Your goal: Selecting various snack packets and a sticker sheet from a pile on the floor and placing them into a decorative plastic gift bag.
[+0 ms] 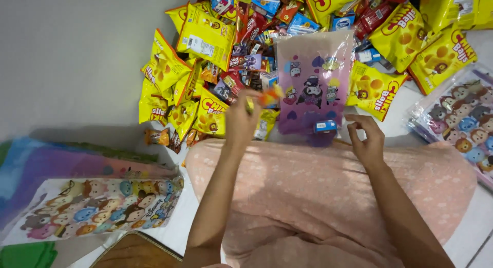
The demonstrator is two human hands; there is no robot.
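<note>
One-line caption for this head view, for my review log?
Left hand holds a small orange sweet beside a pink cartoon-print bag; right hand hovers near it, yellow snack packets heaped beyond.

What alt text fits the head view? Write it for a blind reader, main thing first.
A person's left hand holds up a small orange-wrapped sweet beside a purple cartoon-print gift bag, while the right hand hovers near the bag's lower edge. Yellow snack bags and mixed sweets are heaped behind.
</note>
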